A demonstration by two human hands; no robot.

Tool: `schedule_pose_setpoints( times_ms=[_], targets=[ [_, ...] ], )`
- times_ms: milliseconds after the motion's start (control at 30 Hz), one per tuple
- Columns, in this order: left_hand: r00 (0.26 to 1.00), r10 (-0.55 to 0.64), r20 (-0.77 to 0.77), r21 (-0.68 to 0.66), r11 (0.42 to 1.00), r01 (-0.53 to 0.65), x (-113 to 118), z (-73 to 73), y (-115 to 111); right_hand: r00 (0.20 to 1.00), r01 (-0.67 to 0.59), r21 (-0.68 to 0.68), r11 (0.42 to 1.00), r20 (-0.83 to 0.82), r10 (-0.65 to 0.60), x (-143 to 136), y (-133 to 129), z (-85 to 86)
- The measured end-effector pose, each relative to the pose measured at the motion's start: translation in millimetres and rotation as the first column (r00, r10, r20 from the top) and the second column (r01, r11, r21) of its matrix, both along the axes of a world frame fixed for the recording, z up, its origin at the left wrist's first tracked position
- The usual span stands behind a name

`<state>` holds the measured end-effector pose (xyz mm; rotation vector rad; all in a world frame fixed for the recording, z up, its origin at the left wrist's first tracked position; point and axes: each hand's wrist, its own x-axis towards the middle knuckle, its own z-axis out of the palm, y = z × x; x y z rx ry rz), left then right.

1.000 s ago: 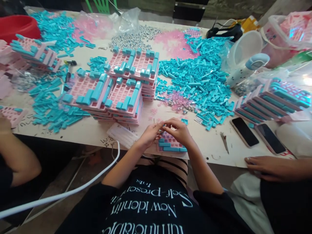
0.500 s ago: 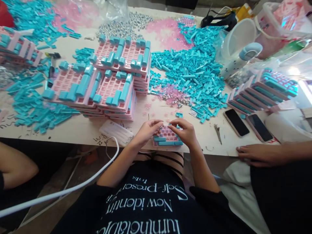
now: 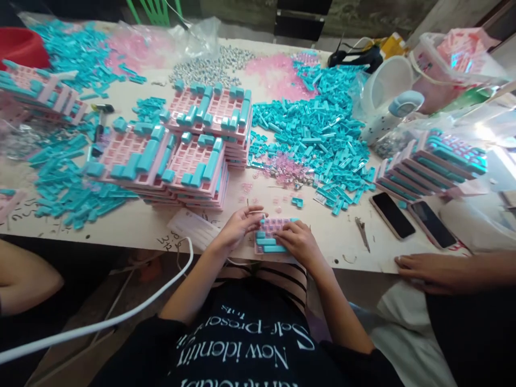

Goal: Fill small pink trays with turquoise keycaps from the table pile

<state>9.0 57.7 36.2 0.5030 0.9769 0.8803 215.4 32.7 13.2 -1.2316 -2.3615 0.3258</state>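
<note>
A small pink frame with blue and pale pink keycaps [image 3: 268, 242] lies at the table's front edge. My left hand [image 3: 242, 226] is at its upper left corner, thumb and fingers pinched together; a tiny pale piece seems to sit at the fingertips, too small to name. My right hand [image 3: 297, 239] rests over the frame's right side, its fingertips on the keycaps and hiding some of them. Whether those fingers hold anything is hidden. Beyond the frame, a blue keycap [image 3: 297, 202] and small clear pink pieces [image 3: 278, 201] lie loose.
Stacked pink frames [image 3: 197, 161] stand left of centre, with a big pile of blue keycaps [image 3: 314, 134] to their right. Two phones [image 3: 392, 215], metal tweezers [image 3: 362, 234] and another person's hand [image 3: 427, 270] are at the right. A white cable [image 3: 161, 293] crosses the lower left.
The view has tilted up a little. My right hand has moved down from the frame's top edge onto its right part, and my left hand has shifted slightly left, away from it.
</note>
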Motion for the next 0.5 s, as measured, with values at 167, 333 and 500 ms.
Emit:
schedule_pose_setpoints(
  times_ms=[167,333,500],
  targets=[
    [1.0,-0.014,0.02,0.004,1.0,0.014,2.8,-3.2,-1.0,0.999,0.02,-0.057,0.998,-0.047,-0.023,-1.9,-1.6,-0.6],
    [0.997,0.052,0.056,-0.002,0.999,-0.052,3.3,-4.0,-2.8,0.984,0.051,-0.075,0.996,-0.166,-0.063,-2.2,-0.4,-10.5],
    [0.99,0.111,0.085,-0.007,0.994,-0.111,3.4,2.4,-3.1,0.985,0.028,-0.063,0.998,-0.171,-0.039,1.3,3.6,-14.1]
  ],
)
